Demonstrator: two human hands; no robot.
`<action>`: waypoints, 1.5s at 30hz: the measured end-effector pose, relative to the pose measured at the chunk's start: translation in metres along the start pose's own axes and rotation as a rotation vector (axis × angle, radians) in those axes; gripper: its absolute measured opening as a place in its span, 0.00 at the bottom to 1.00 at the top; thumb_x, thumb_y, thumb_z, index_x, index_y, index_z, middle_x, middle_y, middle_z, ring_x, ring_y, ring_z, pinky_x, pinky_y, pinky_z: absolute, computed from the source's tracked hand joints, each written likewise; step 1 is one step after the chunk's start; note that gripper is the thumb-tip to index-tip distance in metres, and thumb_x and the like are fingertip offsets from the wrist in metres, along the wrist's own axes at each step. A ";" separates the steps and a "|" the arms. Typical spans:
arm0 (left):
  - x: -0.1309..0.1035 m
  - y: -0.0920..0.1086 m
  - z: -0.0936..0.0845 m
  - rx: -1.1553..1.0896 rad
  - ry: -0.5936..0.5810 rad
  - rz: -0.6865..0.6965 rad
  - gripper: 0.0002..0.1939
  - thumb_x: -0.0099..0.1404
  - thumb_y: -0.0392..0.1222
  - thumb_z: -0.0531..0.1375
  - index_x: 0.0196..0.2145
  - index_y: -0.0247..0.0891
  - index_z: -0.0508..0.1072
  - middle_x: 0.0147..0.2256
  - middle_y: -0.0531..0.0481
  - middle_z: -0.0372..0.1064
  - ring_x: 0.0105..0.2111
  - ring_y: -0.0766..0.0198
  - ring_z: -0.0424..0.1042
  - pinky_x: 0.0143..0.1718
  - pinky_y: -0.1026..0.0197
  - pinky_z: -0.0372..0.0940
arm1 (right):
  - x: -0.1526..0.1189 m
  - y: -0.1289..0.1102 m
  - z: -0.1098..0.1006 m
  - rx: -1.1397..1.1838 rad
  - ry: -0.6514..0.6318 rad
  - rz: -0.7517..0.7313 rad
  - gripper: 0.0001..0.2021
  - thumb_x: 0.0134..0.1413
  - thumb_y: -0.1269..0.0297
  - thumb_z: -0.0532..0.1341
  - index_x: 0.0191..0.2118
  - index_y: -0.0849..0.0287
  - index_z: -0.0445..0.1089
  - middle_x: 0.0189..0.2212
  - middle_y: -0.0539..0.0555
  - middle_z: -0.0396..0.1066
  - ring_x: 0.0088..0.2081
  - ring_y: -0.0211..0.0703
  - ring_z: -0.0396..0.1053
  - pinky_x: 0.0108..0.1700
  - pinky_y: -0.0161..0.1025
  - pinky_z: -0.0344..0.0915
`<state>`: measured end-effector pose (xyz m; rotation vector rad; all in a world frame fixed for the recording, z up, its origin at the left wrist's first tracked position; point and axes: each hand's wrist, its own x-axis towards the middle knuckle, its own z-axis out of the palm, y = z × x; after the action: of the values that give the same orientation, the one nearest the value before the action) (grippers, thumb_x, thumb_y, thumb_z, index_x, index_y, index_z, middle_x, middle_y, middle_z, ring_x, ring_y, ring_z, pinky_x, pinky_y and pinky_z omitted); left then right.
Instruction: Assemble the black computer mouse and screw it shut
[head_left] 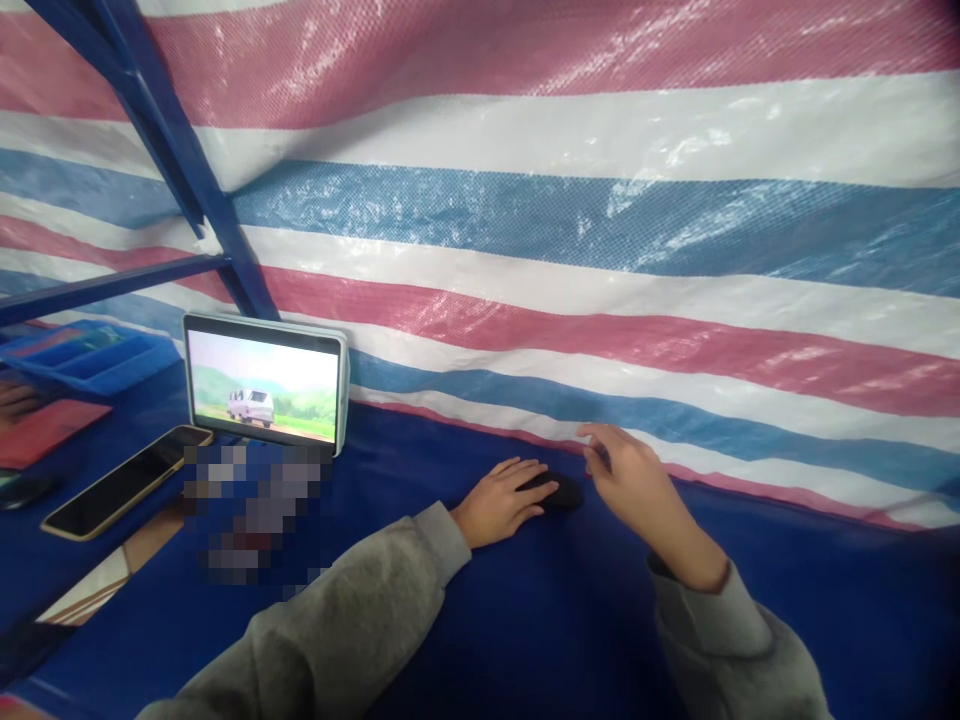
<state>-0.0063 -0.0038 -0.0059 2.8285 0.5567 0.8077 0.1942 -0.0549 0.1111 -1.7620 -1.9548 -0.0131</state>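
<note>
left hand (pixel 501 503) spread on black computer mouse (pixel 565 491), right hand (pixel 628 480) curled beside it, can't tell if pinching, lit tablet (pixel 264 385) leftward

Holds both arms (pixel 337 620) forward; rests left hand (pixel 499 505) palm down, fingers (pixel 536 493) spread; poses right hand (pixel 628 480) raised, fingers (pixel 598 432) bent.

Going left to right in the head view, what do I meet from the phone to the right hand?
Phone → tablet with a lit screen → left hand → dark rounded object → right hand.
</note>
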 end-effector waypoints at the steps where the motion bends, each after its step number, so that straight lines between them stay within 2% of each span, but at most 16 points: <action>1: 0.000 0.000 0.000 -0.001 0.004 0.001 0.21 0.73 0.45 0.53 0.61 0.41 0.64 0.61 0.42 0.60 0.63 0.56 0.58 0.64 0.48 0.54 | 0.000 0.001 -0.001 0.008 0.010 0.000 0.14 0.57 0.70 0.51 0.44 0.60 0.70 0.33 0.56 0.74 0.32 0.45 0.71 0.39 0.42 0.64; 9: 0.000 0.000 0.000 -0.014 0.004 -0.011 0.20 0.74 0.46 0.52 0.61 0.42 0.64 0.61 0.43 0.60 0.63 0.56 0.59 0.64 0.48 0.54 | 0.000 0.003 -0.014 0.067 0.091 0.044 0.12 0.56 0.68 0.52 0.43 0.58 0.70 0.31 0.54 0.74 0.33 0.45 0.72 0.38 0.40 0.64; 17: 0.000 -0.001 0.001 0.004 0.011 0.004 0.21 0.74 0.46 0.53 0.61 0.41 0.64 0.62 0.42 0.60 0.63 0.56 0.58 0.64 0.49 0.54 | 0.001 0.005 -0.001 0.026 -0.009 0.002 0.13 0.57 0.69 0.51 0.43 0.60 0.70 0.30 0.55 0.74 0.32 0.45 0.72 0.40 0.41 0.64; 23: -0.001 0.000 0.001 0.001 0.009 0.002 0.20 0.74 0.45 0.52 0.61 0.41 0.64 0.62 0.43 0.60 0.63 0.55 0.58 0.64 0.48 0.53 | 0.001 0.007 0.000 0.035 -0.047 -0.004 0.12 0.58 0.69 0.51 0.43 0.59 0.70 0.29 0.54 0.74 0.31 0.45 0.71 0.39 0.40 0.63; 29: -0.001 0.000 0.001 -0.006 0.005 -0.004 0.20 0.74 0.46 0.52 0.61 0.42 0.64 0.62 0.43 0.60 0.63 0.56 0.58 0.64 0.48 0.53 | 0.001 0.002 -0.003 0.010 -0.032 -0.034 0.13 0.62 0.66 0.49 0.35 0.58 0.70 0.29 0.54 0.73 0.32 0.45 0.70 0.37 0.39 0.61; 34: 0.000 0.000 0.000 -0.009 -0.001 -0.005 0.20 0.74 0.45 0.52 0.61 0.42 0.64 0.62 0.42 0.60 0.63 0.55 0.58 0.64 0.48 0.53 | -0.001 0.001 -0.003 -0.087 -0.038 -0.016 0.13 0.56 0.71 0.51 0.41 0.57 0.71 0.34 0.54 0.74 0.33 0.46 0.71 0.37 0.40 0.61; 38: 0.000 0.000 0.000 -0.007 -0.004 -0.003 0.21 0.74 0.46 0.52 0.61 0.42 0.64 0.62 0.42 0.60 0.63 0.55 0.58 0.64 0.48 0.53 | -0.002 -0.001 -0.003 -0.113 -0.040 0.040 0.14 0.60 0.70 0.49 0.42 0.57 0.71 0.35 0.55 0.75 0.34 0.46 0.72 0.36 0.39 0.61; 42: 0.000 0.000 -0.001 -0.012 -0.004 -0.005 0.20 0.74 0.46 0.52 0.61 0.42 0.64 0.62 0.43 0.60 0.63 0.55 0.58 0.64 0.48 0.53 | -0.002 -0.003 -0.004 -0.146 -0.040 0.025 0.15 0.54 0.72 0.52 0.44 0.56 0.71 0.36 0.54 0.73 0.33 0.44 0.71 0.35 0.38 0.60; 45: 0.000 0.001 0.000 -0.018 -0.006 -0.007 0.20 0.74 0.46 0.51 0.62 0.43 0.63 0.62 0.43 0.59 0.63 0.55 0.57 0.64 0.47 0.53 | -0.002 -0.004 -0.004 -0.138 -0.039 0.019 0.13 0.59 0.69 0.50 0.41 0.57 0.71 0.34 0.54 0.73 0.34 0.45 0.71 0.35 0.38 0.59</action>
<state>-0.0064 -0.0044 -0.0058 2.8103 0.5549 0.7990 0.1921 -0.0587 0.1151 -1.8816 -2.0066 -0.1099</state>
